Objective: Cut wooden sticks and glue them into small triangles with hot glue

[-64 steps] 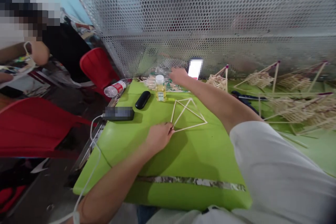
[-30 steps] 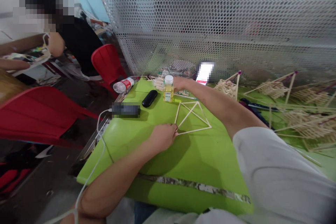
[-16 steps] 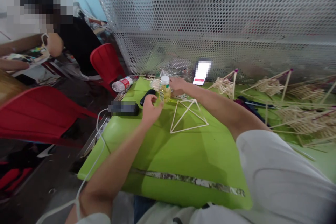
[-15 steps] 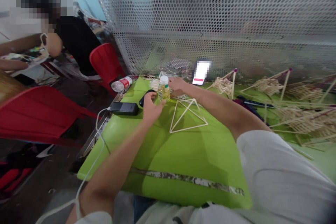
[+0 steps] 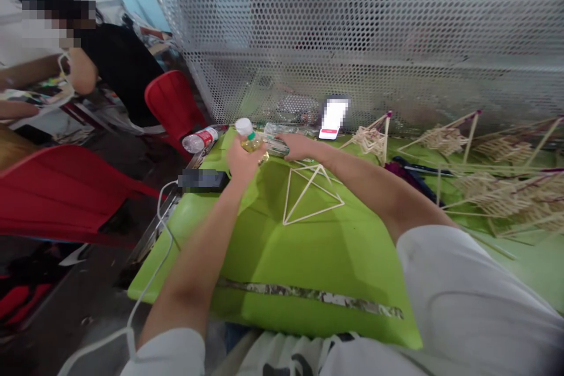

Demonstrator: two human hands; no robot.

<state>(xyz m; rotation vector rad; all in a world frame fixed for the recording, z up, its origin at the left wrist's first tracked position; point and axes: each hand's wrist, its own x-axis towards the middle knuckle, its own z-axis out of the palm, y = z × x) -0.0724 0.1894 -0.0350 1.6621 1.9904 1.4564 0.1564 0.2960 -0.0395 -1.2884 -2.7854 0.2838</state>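
Note:
My left hand [image 5: 243, 160] is wrapped around a small clear bottle [image 5: 251, 140] of yellow liquid with a white cap. The bottle is tilted slightly to the left and held at the table's back left. Just right of it, my right hand [image 5: 296, 145] is closed on the end of a clear plastic packet [image 5: 275, 144] with dark streaks; its contents are hard to make out. In front of my right forearm, a pyramid frame of thin wooden sticks [image 5: 308, 211] stands on the green table [image 5: 282, 264].
A black power bank [image 5: 202, 181] with a white cable lies at the left edge, near a plastic bottle with a red label [image 5: 200, 140]. A lit phone [image 5: 335, 117] leans against the perforated metal screen [image 5: 352, 23]. Stick structures [image 5: 497, 194] crowd the right. A person sits at left.
My left hand has closed around the yellow-liquid bottle and shifted it left, tilting it. My right hand has come away from behind the bottle, with the plastic packet now showing at its fingers.

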